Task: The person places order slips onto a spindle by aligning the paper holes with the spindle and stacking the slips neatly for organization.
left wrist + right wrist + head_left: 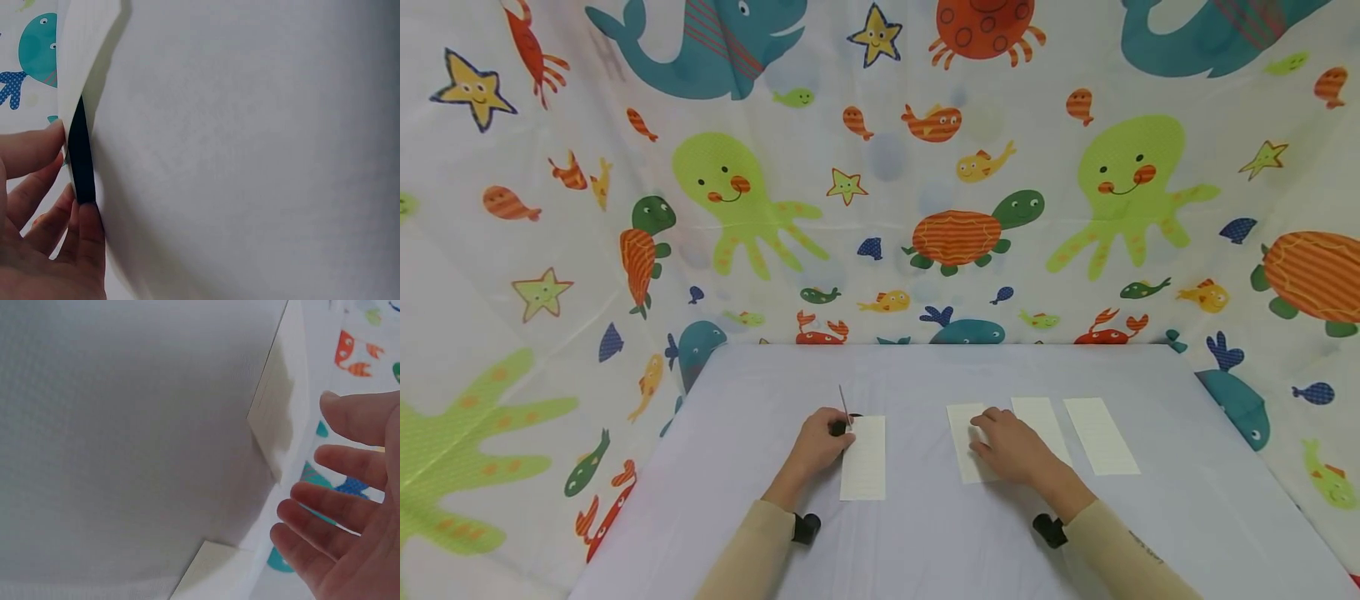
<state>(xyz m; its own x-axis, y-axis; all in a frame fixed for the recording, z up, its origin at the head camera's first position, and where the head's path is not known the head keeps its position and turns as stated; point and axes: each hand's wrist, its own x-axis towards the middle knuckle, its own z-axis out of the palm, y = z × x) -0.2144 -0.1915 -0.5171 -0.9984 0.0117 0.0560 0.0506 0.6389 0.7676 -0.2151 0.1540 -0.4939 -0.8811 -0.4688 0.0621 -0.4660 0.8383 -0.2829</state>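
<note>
My left hand (820, 437) pinches the left edge of a cream lined paper slip (867, 467) between thumb and fingers. Scissors with a thin blade (845, 402) and dark handle (837, 427) are in the same hand, the blade pointing away. In the left wrist view, a dark strip (82, 159) of the handle lies behind the paper (94, 47). Fingers spread and relaxed, my right hand (1011, 446) is over another cream slip (967, 458) and partly hides it. In the right wrist view nothing lies between the right hand's (350, 512) fingers and thumb.
Two more cream slips, one in the middle (1037, 410) and one at the far right (1101, 436), lie beside the right hand on the white table (917, 550). A sea-animal printed curtain (865, 317) hangs behind the table and along its sides.
</note>
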